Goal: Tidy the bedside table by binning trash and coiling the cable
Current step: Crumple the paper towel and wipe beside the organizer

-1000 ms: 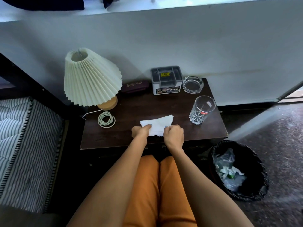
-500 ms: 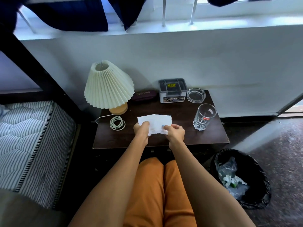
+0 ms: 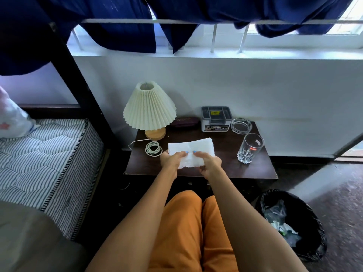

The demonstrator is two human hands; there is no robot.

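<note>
A white paper tissue [image 3: 191,151] is held spread above the front middle of the dark bedside table [image 3: 225,169]. My left hand [image 3: 170,160] grips its left lower edge and my right hand [image 3: 209,163] grips its right lower edge, thumbs on top. A white cable [image 3: 153,148] lies coiled in a neat ring on the table's left side, its lead running to the lamp. A black-lined bin [image 3: 294,226] with plastic and paper scraps stands on the floor at the lower right.
On the table stand a pleated lamp [image 3: 149,108], a dark case [image 3: 183,121], a grey organiser box [image 3: 215,119], a glass ashtray [image 3: 241,125] and a drinking glass [image 3: 250,148]. A striped mattress [image 3: 43,163] lies left. My orange-clad knees [image 3: 188,222] are below.
Both hands lifted the tissue off the table and unfolded it wider. The camera tilted up, showing the window and curtains.
</note>
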